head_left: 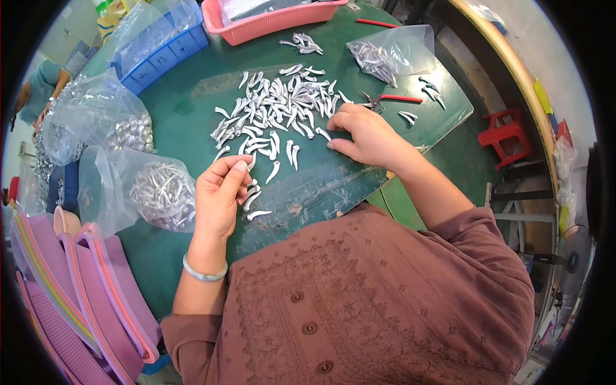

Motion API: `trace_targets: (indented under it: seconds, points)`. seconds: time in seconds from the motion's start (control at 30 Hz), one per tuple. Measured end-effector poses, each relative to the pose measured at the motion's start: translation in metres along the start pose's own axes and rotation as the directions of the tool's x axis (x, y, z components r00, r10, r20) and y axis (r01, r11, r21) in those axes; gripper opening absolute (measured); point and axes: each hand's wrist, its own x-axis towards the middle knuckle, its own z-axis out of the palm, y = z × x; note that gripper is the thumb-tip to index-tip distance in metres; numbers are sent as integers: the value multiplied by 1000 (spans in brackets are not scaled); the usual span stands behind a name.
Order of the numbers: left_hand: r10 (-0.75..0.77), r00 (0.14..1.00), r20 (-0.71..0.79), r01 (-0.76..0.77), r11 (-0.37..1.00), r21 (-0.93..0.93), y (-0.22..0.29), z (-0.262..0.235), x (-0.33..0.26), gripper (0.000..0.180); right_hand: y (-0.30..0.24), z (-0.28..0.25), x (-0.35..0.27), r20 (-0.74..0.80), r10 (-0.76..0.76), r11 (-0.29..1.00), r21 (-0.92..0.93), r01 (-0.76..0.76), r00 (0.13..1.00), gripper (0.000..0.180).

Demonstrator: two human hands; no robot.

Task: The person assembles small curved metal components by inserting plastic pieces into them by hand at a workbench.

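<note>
My left hand [218,192] pinches a small curved silvery metal piece [251,164] between thumb and forefinger. Just beside it, a few like pieces lie at the table's near side, one of them a loose curved piece [259,215]. At the right edge of the big pile of curved silvery pieces [276,102], my right hand [369,136] rests low with thumb and forefinger apart. Close to those fingertips lies a single piece [323,133]; whether they touch it is hard to tell. Red-handled pliers [401,98] lie beyond the right hand.
Clear plastic bags of metal pieces sit left [163,192] and far right [375,61]. A blue basket [160,56] and a pink basket [276,24] stand along the far side. A purple bag [96,295] is at lower left, a red stool [505,136] at right. Another person's arm [54,90] shows far left.
</note>
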Motion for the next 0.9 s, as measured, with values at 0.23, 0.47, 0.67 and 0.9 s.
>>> trace_targets:
  seconds: [0.23,0.47,0.67,0.9]
  points:
    - [-8,1000,10,8,1000,1,-1,2,0,15,-3,28,-16,-330,-19,982,-182,-43,944,4]
    - [-35,999,18,35,999,-10,-1,7,-6,15,-17,28,-10,-447,-37,999,-5,39,894,6]
    - [-95,989,111,86,992,89,2,17,-13,18,-51,29,2,-467,-254,958,3,288,847,12]
    - [-58,991,120,58,998,5,0,16,-14,18,-66,38,9,-470,-293,939,22,342,833,14]
